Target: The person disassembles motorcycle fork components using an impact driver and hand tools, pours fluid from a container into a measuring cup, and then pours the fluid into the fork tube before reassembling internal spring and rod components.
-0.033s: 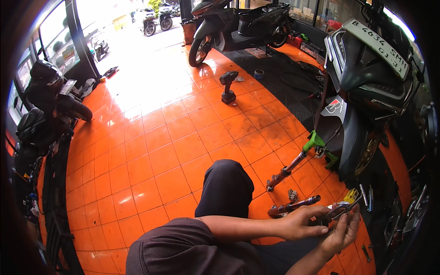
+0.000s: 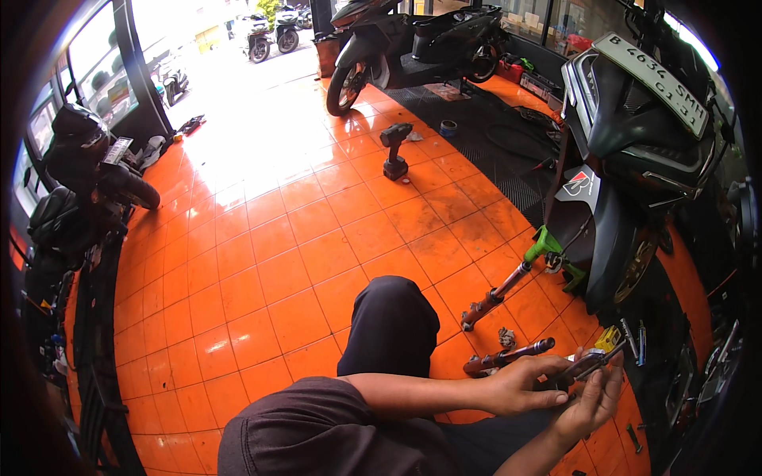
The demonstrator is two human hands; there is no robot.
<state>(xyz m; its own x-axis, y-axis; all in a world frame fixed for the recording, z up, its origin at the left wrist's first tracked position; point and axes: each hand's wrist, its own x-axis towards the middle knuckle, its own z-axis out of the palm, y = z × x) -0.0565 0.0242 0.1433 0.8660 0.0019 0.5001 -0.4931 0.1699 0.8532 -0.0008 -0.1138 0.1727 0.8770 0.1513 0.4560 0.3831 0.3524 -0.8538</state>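
My left hand [image 2: 520, 386] reaches across from the left, its fingers closed on a slim dark metal tool [image 2: 586, 366] with a narrow end. Beside it, my right hand [image 2: 594, 401] pinches the same tool near that end. The fingers hide part of it, so its exact kind is unclear. Just beyond my hands a motorcycle fork leg [image 2: 516, 354] lies on the orange tiles. A second fork leg [image 2: 496, 297] stretches toward a green stand [image 2: 544, 244]. A crumpled rag [image 2: 506, 339] is between the two.
A dark scooter [image 2: 635, 159] stands close on the right, another scooter [image 2: 421, 44] at the back. A cordless impact driver [image 2: 394, 151] stands upright on the tiles. A yellow box [image 2: 608, 339] and a blue-tipped tool [image 2: 641, 343] lie right of my hands. Motorcycles [image 2: 103, 170] line the left.
The slim metal tool has turned slightly between my fingers. My hands stay in nearly the same place.
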